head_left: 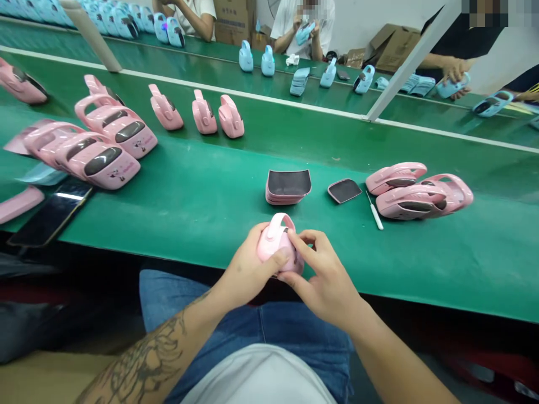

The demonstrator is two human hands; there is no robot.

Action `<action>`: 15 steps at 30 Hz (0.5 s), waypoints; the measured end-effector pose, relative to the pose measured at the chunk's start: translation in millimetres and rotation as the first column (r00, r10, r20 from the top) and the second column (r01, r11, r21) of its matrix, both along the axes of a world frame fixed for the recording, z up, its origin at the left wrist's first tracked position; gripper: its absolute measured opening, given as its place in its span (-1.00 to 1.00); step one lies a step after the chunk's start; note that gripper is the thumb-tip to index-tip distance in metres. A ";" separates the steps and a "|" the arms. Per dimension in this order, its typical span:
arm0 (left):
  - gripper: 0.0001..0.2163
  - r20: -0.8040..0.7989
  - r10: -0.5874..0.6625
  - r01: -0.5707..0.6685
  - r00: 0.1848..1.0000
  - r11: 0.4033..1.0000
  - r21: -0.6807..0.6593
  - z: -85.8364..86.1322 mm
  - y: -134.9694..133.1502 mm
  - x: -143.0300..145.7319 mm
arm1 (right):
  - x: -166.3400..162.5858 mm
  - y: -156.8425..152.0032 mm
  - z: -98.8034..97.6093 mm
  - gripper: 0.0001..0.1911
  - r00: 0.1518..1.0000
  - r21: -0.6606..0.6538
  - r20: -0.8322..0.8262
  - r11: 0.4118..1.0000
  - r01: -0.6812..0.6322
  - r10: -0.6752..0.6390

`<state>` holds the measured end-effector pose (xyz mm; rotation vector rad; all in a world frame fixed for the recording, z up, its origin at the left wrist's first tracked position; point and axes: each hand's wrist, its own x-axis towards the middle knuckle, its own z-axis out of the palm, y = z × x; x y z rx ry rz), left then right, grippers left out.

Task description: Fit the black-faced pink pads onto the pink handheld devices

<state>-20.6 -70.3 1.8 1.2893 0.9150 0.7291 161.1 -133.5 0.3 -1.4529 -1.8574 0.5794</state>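
Note:
I hold a small pink handled casing (275, 238) at the near edge of the green belt (202, 196). My left hand (246, 269) wraps round its left side, thumb pressed on the front. My right hand (322, 275) grips its right side, with thumb and forefinger pinching at the top. Just beyond lies a stack of dark panels with pink rims (288, 186), and one single dark panel (344, 190) to its right. A thin white tool (374, 210) lies next to that panel.
Two pink casings (421, 193) lie at the right, several more at the left (99, 143) and mid-belt (204, 112). A black phone (53, 213) lies at the left edge. Across the divider, other people handle blue casings (256, 59); cardboard boxes stand behind.

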 end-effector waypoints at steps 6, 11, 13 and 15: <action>-0.38 -0.095 0.007 -0.029 0.995 0.971 -0.237 12.9 9.0 -1.3 | -5.6 5.5 7.2 -0.27 0.999 -0.048 0.008 0.998 -0.045 0.046; -0.51 -0.104 0.120 -0.138 0.987 0.973 -0.187 8.5 5.9 0.2 | -18.4 6.5 0.2 -0.30 0.999 0.055 0.036 0.998 0.022 -0.024; -0.49 -0.056 0.152 -0.160 0.987 0.969 -0.187 2.3 4.9 -1.9 | -15.8 8.8 -3.6 -0.30 1.000 0.082 0.020 0.997 -0.015 0.013; -0.49 0.009 0.188 -0.181 0.982 0.955 -0.236 -3.5 5.4 -4.1 | -6.9 10.7 -6.9 -0.27 0.998 0.041 -0.013 0.997 -0.063 0.063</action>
